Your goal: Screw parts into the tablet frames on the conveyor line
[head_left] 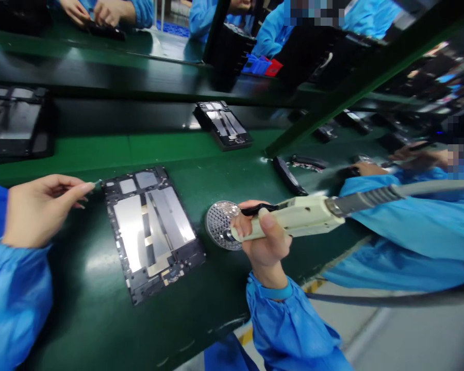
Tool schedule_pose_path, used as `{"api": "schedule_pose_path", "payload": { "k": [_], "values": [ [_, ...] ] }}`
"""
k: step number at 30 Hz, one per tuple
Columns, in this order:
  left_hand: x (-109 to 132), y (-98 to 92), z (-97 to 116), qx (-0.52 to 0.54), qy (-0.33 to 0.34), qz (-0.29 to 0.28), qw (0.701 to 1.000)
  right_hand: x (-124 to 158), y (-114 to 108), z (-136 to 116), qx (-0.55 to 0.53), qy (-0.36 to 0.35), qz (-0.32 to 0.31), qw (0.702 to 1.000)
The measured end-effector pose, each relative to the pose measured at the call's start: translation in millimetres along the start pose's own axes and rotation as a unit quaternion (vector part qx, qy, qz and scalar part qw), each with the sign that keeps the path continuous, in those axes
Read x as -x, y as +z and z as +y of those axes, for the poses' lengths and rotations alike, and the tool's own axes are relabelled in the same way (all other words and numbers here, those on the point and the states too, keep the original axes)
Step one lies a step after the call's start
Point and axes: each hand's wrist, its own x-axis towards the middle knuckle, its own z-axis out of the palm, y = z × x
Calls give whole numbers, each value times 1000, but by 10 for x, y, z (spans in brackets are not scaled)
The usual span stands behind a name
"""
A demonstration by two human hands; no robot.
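My left hand (48, 206) pinches a small greenish piece (98, 183) between thumb and finger, at the upper left corner of an opened tablet (162, 221). The tablet lies flat on the green bench (81, 319), its silver battery area and dark frame showing. To its right, my right hand (265, 237) is wrapped round a cream-coloured electric screwdriver (305, 216) with a black lever and a grey cable. The driver's front end points left over a round metal dish (218, 221) of small shiny parts, likely screws. Its exact tip is hard to make out.
Behind the bench runs a line with tablets in black trays (226, 126), (19, 123). A green slanted post (332, 103) rises at the right. Dark curved parts (290, 178) lie beyond the dish. A co-worker's blue sleeve (410, 221) reaches in from the right.
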Motion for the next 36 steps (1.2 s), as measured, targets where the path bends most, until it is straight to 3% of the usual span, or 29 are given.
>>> {"api": "schedule_pose_path", "payload": {
  "k": [5,10,16,23,28,31,36],
  "values": [
    [-88,148,20,104,-33,-57,992,-76,108,-269,8,8,26,1000],
    [-256,341,-136,127,-44,-63,989,-180,465,-444,-3,34,-62,997],
    [-217,510,-133,87,-4,-67,994,-180,1019,-418,-50,28,-158,986],
    [-170,550,-142,40,43,-60,996,-365,1772,-27,-72,30,-161,984],
    [-270,560,-176,95,-5,-105,990,-498,2310,410,-61,37,-168,983],
    [-311,588,-179,120,-39,-125,984,-521,2465,602,-58,35,-169,983],
    [-308,623,-169,127,-48,-120,983,-519,2506,764,-54,25,-170,984]
  ]
}}
